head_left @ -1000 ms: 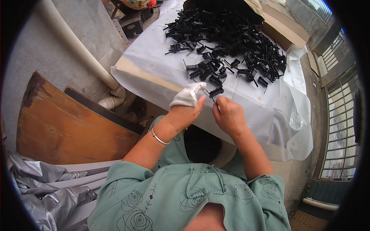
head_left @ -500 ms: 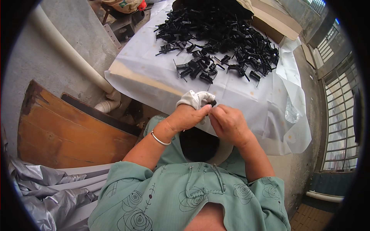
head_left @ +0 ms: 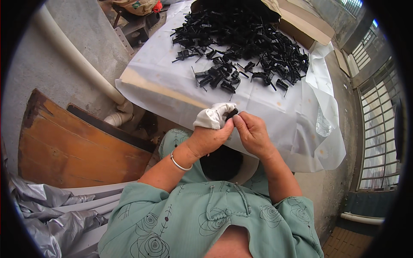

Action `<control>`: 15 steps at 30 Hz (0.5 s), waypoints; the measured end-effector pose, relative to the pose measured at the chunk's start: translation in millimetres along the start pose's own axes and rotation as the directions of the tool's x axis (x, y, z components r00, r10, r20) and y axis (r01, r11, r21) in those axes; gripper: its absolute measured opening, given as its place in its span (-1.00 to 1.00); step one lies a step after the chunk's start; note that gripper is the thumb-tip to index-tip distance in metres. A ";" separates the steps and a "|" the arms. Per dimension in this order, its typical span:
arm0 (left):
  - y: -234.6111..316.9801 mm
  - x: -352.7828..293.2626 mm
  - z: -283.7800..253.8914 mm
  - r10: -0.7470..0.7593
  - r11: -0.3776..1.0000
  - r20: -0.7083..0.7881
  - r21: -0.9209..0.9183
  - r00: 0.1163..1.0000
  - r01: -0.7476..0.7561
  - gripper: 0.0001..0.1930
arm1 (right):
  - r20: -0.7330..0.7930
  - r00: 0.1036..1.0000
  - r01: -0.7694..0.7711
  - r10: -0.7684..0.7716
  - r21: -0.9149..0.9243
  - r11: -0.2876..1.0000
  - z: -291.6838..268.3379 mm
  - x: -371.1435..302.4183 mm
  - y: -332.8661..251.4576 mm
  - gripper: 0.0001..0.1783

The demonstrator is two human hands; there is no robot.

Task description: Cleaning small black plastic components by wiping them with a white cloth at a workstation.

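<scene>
My left hand (head_left: 214, 124) wears a white glove over part of it, with the thumb bare. It is closed round a small black plastic part (head_left: 232, 113), mostly hidden by the fingers. Bare and pinched, my right hand (head_left: 254, 133) meets that part from the right, thumb and forefinger at its edge. Both hands are just in front of the table's near edge. Beyond them, a large heap of similar black plastic parts (head_left: 241, 41) with thin protruding stems covers the far half of the table. Below my hands, between my knees, is a round pale container (head_left: 251, 170) with dark contents.
White translucent sheeting (head_left: 292, 120) drapes over the table and hangs off its front and right. An open cardboard box (head_left: 303, 23) lies at the far right. To the left are a wall pipe (head_left: 77, 56), a brown wooden board (head_left: 73, 146) and silver sheeting (head_left: 51, 219).
Both hands have shifted slightly left, and the left wrist has turned, showing more of the glove's back. The black part between them is tilted differently and shows more. The heap looks the same.
</scene>
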State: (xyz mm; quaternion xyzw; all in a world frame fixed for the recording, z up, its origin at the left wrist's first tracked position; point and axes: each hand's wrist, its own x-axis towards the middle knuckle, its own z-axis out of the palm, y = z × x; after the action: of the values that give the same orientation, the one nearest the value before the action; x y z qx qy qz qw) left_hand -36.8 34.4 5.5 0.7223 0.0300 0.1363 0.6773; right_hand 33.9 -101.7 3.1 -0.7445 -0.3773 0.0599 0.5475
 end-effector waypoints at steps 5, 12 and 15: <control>-4.8 0.7 4.0 0.390 0.793 -0.001 0.508 0.921 -0.335 -0.72 | -0.035 0.988 -0.142 0.152 0.197 0.970 16.3 -4.9 4.4 -0.68; -7.9 -6.0 5.0 0.326 0.761 -0.013 0.596 0.945 -0.254 -0.70 | 0.110 0.901 -0.413 0.420 0.516 0.751 26.0 -3.1 8.6 -0.66; -10.0 -6.3 6.8 0.284 0.734 -0.001 0.643 0.959 -0.217 -0.70 | 0.111 0.892 -0.439 0.437 0.435 0.786 28.6 -5.0 22.4 -0.66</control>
State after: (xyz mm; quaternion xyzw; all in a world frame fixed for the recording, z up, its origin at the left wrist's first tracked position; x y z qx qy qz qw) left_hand -39.8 27.1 -5.6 0.8984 0.0103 0.2434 0.3653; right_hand 27.1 -85.4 -29.0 -0.6645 -0.1712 0.2723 0.6745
